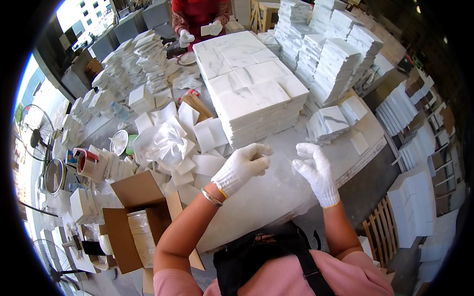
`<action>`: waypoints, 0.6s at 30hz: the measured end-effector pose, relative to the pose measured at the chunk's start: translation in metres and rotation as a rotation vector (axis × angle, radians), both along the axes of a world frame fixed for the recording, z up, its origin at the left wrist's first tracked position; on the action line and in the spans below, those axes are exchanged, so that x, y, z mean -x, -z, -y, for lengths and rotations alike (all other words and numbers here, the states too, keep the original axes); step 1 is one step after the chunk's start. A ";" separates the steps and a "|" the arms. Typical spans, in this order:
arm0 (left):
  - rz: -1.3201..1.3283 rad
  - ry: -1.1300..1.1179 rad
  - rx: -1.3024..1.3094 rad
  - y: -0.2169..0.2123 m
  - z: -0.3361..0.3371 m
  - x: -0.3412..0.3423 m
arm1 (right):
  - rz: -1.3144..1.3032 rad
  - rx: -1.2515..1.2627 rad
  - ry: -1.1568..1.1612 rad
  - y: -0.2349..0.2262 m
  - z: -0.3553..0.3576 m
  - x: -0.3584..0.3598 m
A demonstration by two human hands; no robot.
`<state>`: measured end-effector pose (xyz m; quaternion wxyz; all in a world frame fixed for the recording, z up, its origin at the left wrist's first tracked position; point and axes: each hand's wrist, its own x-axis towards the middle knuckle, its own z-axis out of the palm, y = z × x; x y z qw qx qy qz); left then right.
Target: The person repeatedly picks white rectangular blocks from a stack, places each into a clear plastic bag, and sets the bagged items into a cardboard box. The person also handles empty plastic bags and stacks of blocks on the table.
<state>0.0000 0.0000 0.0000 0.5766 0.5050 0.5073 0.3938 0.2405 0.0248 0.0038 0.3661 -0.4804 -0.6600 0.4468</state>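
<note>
Gloved left hand [242,166] and right hand [316,170] raised, forearms bent, each grip pinching a clear plastic bag [284,170].

white grey-veined marble tiles [249,93], brown cardboard box [131,222]

The person wears white knitted cotton work gloves on both hands, the left glove [242,166] and the right glove [316,172] each closing at the wrist in a ribbed cuff edged with a thin yellow-orange band. Just below the left cuff sits a slim silver-coloured metal bracelet [211,197]. Both forearms are bare from the glove cuffs to the upper arms. The torso is covered by a pink ribbed top [276,278] with short sleeves. A black fabric bag [256,251] hangs at the chest, and a broad black strap [313,274] runs from it across the right shoulder.
</note>
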 end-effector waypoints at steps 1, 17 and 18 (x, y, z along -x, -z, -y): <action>-0.001 0.009 0.006 -0.001 0.001 -0.001 | -0.001 -0.044 -0.001 -0.001 -0.002 0.001; 0.219 -0.080 0.058 0.001 0.008 0.006 | 0.065 -0.362 -0.137 -0.020 0.019 0.020; 0.186 -0.067 0.042 0.002 0.007 0.006 | 0.077 -0.364 -0.134 -0.020 0.019 0.021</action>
